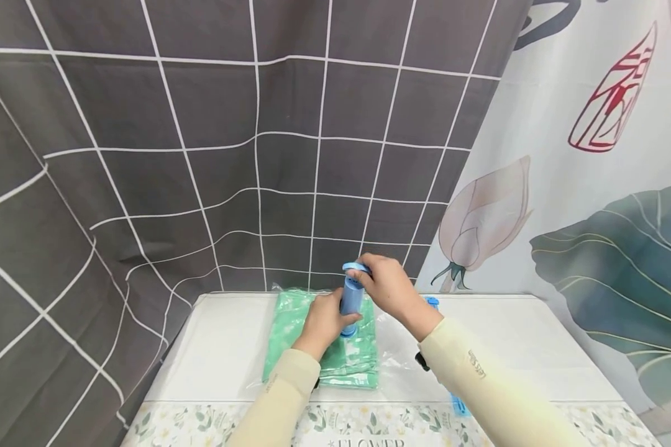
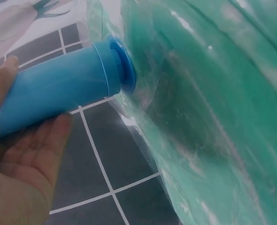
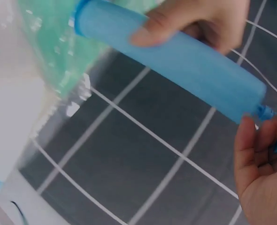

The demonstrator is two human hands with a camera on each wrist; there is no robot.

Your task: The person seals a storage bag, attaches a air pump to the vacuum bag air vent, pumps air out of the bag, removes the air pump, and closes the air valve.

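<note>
A blue hand pump (image 1: pixel 351 299) stands nearly upright on a clear plastic bag (image 1: pixel 349 377) with green contents. Its lower end meets the bag's round blue valve (image 2: pixel 127 65), seen in the left wrist view. My left hand (image 1: pixel 322 318) grips the pump's barrel, thumb on one side and fingers on the other. At the top, my right hand (image 1: pixel 390 285) holds the blue handle (image 1: pixel 356 267). The right wrist view shows the handle's short rod (image 3: pixel 266 112) just outside the barrel, close to the curled right fingers. Most of the handle is hidden there.
The bag lies on a white table (image 1: pixel 218 341) with a floral strip (image 1: pixel 201 422) along the near edge. Small blue plastic pieces (image 1: pixel 432 302) lie to the right, partly behind the right arm. A dark gridded curtain (image 1: pixel 291 167) hangs behind the table, with a patterned white one (image 1: pixel 548 124) at right.
</note>
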